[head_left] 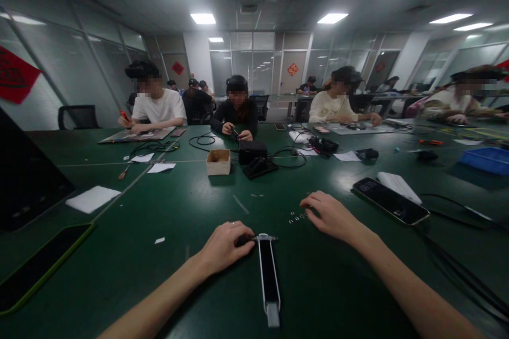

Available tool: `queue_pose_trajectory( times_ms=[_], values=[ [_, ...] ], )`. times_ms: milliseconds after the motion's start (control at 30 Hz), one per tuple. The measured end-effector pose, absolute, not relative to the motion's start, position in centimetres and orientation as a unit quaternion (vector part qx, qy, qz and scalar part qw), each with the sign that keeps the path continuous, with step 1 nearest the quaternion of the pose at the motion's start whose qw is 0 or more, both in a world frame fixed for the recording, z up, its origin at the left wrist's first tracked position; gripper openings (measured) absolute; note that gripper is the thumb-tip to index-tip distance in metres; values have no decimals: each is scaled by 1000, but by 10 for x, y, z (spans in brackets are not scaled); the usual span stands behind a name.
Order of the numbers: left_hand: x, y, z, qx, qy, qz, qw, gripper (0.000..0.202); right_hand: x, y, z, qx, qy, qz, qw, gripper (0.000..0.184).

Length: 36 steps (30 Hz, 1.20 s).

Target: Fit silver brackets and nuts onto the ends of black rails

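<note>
My left hand (225, 246) rests on the green table (191, 206) with its fingers curled onto the top end of a long black strip with silver ends (269, 275), which lies flat pointing toward me. A ring shows on one finger. My right hand (332, 216) lies a little farther out, fingers bent and pinched near several tiny metal rings (297, 217) scattered on the table. Whether it holds one of them is hidden.
A black phone (391, 201) lies to the right beside a white pad and cables. A cardboard box (218, 161) and a black device (254, 159) stand ahead. A dark tablet (35, 267) lies left. Several people work across the table.
</note>
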<state>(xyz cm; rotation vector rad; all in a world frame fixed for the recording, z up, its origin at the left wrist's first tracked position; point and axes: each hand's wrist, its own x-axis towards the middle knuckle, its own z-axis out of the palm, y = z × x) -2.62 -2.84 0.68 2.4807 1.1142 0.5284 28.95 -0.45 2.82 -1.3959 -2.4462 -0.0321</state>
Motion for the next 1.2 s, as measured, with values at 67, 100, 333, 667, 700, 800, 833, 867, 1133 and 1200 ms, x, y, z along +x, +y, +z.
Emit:
queue_pose_trajectory(
  times_ms=[67,100,333,667,700,800,833,867,1133,1200],
  values=[
    [-26,-29,8,879,400,180,185,18,293,-3,28,-496,-854,-17,157,22],
    [-26,-29,10,879,402,177,185,18,294,-3,28,-498,-853,-18,153,22],
    [-23,-31,16,880,402,169,188,18,282,-6,22,-486,-862,15,143,22],
    [-23,-31,16,881,399,174,188,19,253,-13,24,-488,-868,-3,91,18],
    [-23,-31,15,881,399,174,187,19,252,-13,24,-485,-870,-16,87,17],
    [-23,-31,15,879,403,172,186,19,250,-14,20,-469,-877,-63,76,14],
    [-23,-31,16,879,404,171,187,19,249,-14,19,-464,-879,-79,73,13],
    [-23,-31,16,879,404,171,188,19,248,-15,18,-461,-880,-93,69,12],
    [-23,-32,14,876,402,187,191,21,233,-17,24,-475,-870,-126,28,12],
    [-22,-32,15,875,406,183,189,23,232,-16,24,-481,-867,-129,30,13]
  ],
)
